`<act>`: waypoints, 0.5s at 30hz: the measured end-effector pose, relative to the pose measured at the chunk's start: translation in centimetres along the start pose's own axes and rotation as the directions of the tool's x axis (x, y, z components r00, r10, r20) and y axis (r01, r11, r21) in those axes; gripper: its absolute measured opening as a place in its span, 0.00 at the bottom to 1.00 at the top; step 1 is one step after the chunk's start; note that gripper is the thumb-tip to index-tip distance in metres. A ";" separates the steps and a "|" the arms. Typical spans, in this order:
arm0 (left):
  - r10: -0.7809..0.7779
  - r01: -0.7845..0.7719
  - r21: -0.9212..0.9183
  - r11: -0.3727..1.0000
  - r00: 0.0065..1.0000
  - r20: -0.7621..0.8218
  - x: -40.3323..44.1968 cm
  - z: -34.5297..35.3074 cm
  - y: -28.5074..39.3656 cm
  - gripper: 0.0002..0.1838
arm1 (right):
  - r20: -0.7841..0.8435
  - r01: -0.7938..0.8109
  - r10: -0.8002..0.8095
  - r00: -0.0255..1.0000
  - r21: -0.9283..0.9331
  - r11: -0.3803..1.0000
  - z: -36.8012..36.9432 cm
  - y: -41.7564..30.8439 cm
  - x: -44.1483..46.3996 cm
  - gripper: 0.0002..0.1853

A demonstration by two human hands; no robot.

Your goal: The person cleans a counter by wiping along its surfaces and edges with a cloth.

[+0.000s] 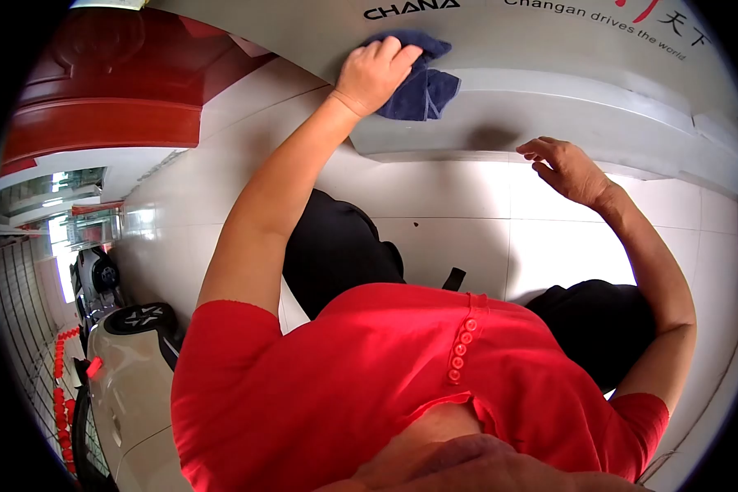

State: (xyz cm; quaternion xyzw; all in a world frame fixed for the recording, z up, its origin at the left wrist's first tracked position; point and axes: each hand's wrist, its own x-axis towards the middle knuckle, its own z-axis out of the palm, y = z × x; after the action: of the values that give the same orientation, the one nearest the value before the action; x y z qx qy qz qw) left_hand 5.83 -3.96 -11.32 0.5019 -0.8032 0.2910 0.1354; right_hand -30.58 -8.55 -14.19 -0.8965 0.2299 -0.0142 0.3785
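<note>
The person (369,369) appears to be partway through wiping down a grey panel (517,41), with the left hand (377,72) doing the work. That hand is closed over a bunched dark blue cloth (422,92), gripping it with bent fingers; the cloth lies against the panel just below the CHANA lettering (412,9), one corner spreading up and a larger fold hanging down toward the lower band (582,115). The right hand (567,170) is empty and loosely curled, its fingers parted, near the bottom edge of that band; whether the fingertips touch it cannot be told. The next move probably calls for the cloth to be pressed flatter and drawn along the surface, with care where the panel meets the band, since the loose fold could bunch up there. As for containers, no bucket or basin can be made out near the hands; on the pale tiled floor (459,189) only a small dark speck (416,225) shows between the knees.
</note>
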 end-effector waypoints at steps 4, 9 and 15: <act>-0.114 0.129 -0.151 0.980 0.987 0.109 0.2 -0.4 1.3 0.20 | -0.007 -0.008 0.008 1.000 -0.012 1.000 -0.2 -0.5 -0.3 0.16; -0.229 0.217 -0.076 0.973 0.873 -0.431 7.9 -6.2 -0.3 0.23 | -0.018 0.015 -0.016 1.000 -0.051 0.999 -0.1 0.0 -0.3 0.16; -0.001 -0.065 -0.062 0.996 0.681 -0.732 17.9 -9.8 0.9 0.20 | -0.039 0.032 -0.034 0.999 -0.061 0.998 0.3 -0.1 -0.3 0.15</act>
State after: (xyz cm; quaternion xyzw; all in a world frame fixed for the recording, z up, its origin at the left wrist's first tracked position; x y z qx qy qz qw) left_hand -3.92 -10.79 5.36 0.3238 -0.7026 0.4358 0.4601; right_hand -30.74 -8.23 -14.29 -0.9108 0.2230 -0.0311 0.3462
